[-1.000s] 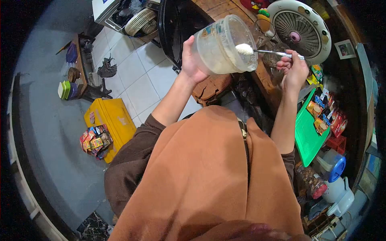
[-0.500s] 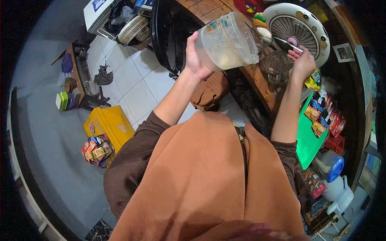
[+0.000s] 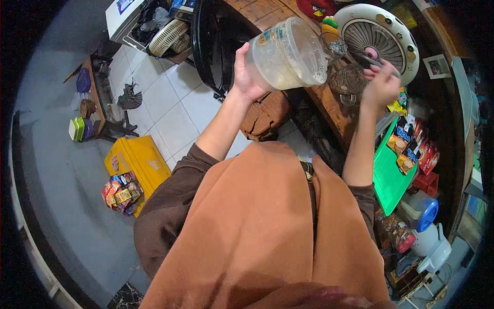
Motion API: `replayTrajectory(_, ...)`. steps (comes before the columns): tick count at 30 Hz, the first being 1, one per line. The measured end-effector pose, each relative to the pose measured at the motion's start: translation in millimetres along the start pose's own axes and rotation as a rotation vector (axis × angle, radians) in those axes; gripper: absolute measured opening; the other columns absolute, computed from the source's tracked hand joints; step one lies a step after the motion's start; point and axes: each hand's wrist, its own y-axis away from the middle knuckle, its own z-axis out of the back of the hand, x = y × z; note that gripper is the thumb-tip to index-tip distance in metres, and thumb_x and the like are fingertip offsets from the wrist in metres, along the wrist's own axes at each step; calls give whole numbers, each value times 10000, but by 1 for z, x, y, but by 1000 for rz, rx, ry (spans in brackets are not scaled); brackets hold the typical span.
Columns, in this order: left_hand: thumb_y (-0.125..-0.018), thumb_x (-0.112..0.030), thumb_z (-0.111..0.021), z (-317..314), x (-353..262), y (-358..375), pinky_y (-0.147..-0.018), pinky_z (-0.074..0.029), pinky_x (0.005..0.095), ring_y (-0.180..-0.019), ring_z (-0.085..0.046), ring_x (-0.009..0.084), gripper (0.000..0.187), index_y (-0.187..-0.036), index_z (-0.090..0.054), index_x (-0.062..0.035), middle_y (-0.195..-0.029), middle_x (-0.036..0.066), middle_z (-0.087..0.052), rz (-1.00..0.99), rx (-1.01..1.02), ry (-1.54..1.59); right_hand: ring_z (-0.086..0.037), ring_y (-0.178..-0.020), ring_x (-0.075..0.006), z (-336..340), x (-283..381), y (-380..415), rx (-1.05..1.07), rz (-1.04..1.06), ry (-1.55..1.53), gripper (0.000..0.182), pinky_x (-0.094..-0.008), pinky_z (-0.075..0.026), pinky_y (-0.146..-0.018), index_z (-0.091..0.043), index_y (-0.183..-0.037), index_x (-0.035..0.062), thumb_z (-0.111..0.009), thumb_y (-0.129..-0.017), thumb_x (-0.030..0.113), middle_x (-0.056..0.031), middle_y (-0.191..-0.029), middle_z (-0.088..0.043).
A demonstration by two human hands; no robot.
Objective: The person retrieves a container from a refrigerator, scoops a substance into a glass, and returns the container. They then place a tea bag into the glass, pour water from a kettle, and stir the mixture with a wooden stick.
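Shifted since half a second back: right hand (image 3: 381, 85) dropped a little and drawn in toward the glass, spoon bowl now over the glass rim, white heap no longer seen on it; plastic jar (image 3: 285, 54) tipped much as before, held slightly further left.

Nearest, at six o'clock: orange-brown cloth (image 3: 257, 232) draped over the lap, dark brown sleeves at either side.

At nine o'clock on the floor: yellow crate (image 3: 136, 159) with a heap of small sachets (image 3: 122, 191) against its lower corner. At three o'clock: green tray (image 3: 388, 172) with more sachets along its far edge, blue-lidded jug (image 3: 424, 213) and white kettle (image 3: 432, 247) below it.

Further up, at twelve o'clock: left hand (image 3: 246, 77) wrapped around the base of the clear plastic jar, fingers curled tight on it, thumb across the near side, jar raised in the air and tilted with its open mouth toward one o'clock, pale white powder lying in the low side. Right hand at one o'clock, fingers pinched shut on the handle of a metal spoon (image 3: 355, 55), somewhat blurred; bowl end reaching to a glass (image 3: 334, 49) standing on the wooden table (image 3: 329, 103), just beside the jar's mouth. Woven basket (image 3: 265, 116) under the jar, against the table edge.

Farthest, at one o'clock: white round fan (image 3: 378, 38) lying face up on the table. At ten o'clock: low dark shelf (image 3: 100, 98) with green containers (image 3: 77, 129) on grey floor.
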Motion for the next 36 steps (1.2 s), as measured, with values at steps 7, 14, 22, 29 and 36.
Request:
replayTrajectory(7,-835,-549,-420,36,15,22,-981,-387,496,-1166,-492,316,669,-1306,-424,-74,-1295,151,-482,55,112,15,-569,-538,-88,17,11,68,435,-92,-143,273,-202,-438,-475,-585,-906,-19,-484,-953,229,-61,-657,-591)
replayTrajectory(14,-831,-540,-437,41,30,48,-985,-385,499,-1179,-482,318,680,-1312,-410,-60,-1307,159,-468,65,101,106,-567,-522,-92,26,-20,92,558,-377,-192,291,-213,-447,-461,-576,-907,-22,-467,-959,243,-66,-654,-586)
replayTrajectory(22,-826,-560,-431,32,35,57,-984,-387,503,-1191,-472,320,710,-1331,-383,-65,-1316,161,-457,10,59,-11,-548,-488,-98,34,-22,90,521,-627,-291,270,-212,-443,-419,-560,-952,6,-445,-963,251,-51,-668,-560)
replayTrajectory(29,-824,-583,-408,18,38,59,-979,-383,525,-1194,-466,337,720,-1333,-386,-74,-1315,164,-455,51,86,32,-552,-466,-100,43,-12,75,422,-517,-229,266,-222,-445,-402,-551,-909,-8,-423,-969,217,-60,-646,-557)
replayTrajectory(36,-832,-567,-416,8,40,57,-995,-369,514,-1198,-460,332,698,-1332,-394,-80,-1318,159,-454,58,126,46,-553,-463,-97,51,-12,67,409,-501,-238,270,-221,-451,-405,-555,-904,-3,-424,-968,224,-64,-646,-565)
